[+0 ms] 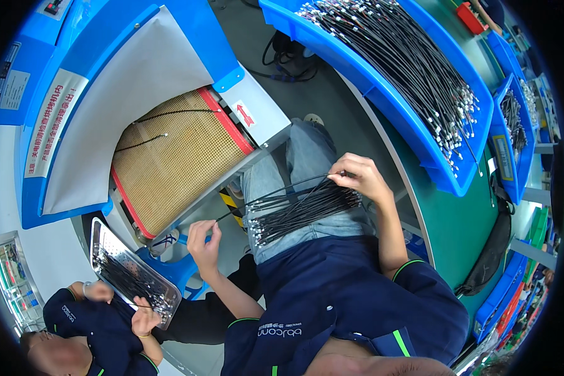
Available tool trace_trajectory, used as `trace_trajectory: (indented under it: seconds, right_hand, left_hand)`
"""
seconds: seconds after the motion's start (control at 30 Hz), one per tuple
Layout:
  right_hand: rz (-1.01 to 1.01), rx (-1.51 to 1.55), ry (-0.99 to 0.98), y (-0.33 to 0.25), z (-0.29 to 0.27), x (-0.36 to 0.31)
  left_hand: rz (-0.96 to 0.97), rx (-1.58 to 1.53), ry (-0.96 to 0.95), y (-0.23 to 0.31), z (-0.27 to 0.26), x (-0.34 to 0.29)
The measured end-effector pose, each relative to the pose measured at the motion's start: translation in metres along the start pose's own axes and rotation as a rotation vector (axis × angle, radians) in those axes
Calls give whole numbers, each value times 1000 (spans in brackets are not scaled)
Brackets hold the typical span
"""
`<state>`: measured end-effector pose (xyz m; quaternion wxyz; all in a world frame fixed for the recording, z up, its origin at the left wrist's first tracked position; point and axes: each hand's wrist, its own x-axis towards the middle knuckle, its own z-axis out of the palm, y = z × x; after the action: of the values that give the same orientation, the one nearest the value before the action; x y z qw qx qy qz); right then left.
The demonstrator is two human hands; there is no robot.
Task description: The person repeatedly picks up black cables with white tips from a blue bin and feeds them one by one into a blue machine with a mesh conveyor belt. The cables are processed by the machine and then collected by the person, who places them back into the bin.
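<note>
The left hand (205, 245) is pinching 1 end of a black cable (269, 195), the right hand (359, 177) gripping it farther along, above a bundle (304, 214) lying across the lap (346, 228); straightening seems underway, probably calling for gentle, even tension.

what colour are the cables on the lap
Black, with the cables showing best in the head view.
</note>
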<state>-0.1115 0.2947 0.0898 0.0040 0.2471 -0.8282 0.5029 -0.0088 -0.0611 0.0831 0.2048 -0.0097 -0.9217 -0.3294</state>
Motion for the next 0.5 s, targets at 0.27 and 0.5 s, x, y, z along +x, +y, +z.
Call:
trace_trajectory:
  seconds: [0.27,0.5]
  right_hand:
    - [37,-2,-64,1,1,0]
    - [8,-35,-80,2,2,0]
  left_hand:
    - [-32,3,10,0,-1,-2]
    - [-42,-22,4,-5,0,3]
